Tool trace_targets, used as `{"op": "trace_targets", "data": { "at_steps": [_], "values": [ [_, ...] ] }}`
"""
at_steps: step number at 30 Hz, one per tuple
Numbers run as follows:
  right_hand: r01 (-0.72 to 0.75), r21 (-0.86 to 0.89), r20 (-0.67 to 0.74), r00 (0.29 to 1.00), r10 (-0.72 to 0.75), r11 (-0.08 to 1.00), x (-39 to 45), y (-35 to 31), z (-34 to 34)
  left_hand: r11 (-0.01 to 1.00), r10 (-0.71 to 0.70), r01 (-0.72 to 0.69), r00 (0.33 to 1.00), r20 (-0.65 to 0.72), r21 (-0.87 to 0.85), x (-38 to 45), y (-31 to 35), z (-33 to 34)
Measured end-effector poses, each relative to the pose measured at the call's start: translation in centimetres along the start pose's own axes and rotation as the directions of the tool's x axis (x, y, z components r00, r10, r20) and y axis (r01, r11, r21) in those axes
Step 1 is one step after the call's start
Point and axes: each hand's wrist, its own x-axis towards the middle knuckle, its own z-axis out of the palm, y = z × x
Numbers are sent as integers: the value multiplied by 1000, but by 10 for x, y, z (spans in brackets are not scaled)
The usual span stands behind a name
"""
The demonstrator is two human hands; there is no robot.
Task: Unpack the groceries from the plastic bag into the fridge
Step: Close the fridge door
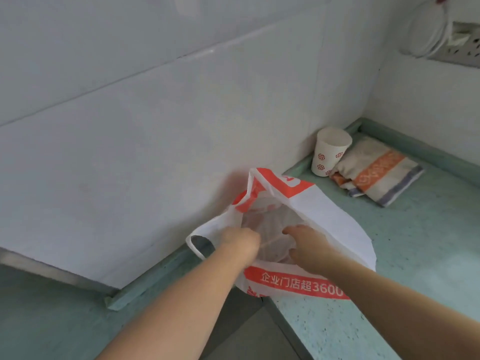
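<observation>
White-and-orange plastic bag (322,211) sits on the speckled green bench (415,255), at its front edge by the wall. My left hand (240,242) grips its left rim, my right hand (309,249) is inside the mouth. Behind-right: patterned paper cup (328,152), folded striped towel (379,170) just right of it, both in the corner.

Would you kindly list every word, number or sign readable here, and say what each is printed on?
"企业门店超3600": white print on the orange band of the plastic bag; its end is cut off by a fold.
Large white mark on the bag's upper orange panel: folded, unreadable.
Paper cup: red flower motifs only, no text.
</observation>
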Motion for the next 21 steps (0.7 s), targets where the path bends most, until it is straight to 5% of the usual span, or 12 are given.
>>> {"op": "trace_targets", "data": {
  "at_steps": [6, 12, 21],
  "values": [
    [-38, -220, 116, 991, 65, 975, 20, 21, 2, 1000, 15, -15, 994, 106, 4, 22, -14, 16],
    [48, -262, 204, 979, 7, 964, 28, 31, 14, 986, 160, -152, 980, 120, -70, 27, -7, 22],
    [-26, -264, 82, 995, 50, 964, 32, 40, 0, 989, 123, -124, 992, -10, -76, 19, -21, 17]
  ]
}}
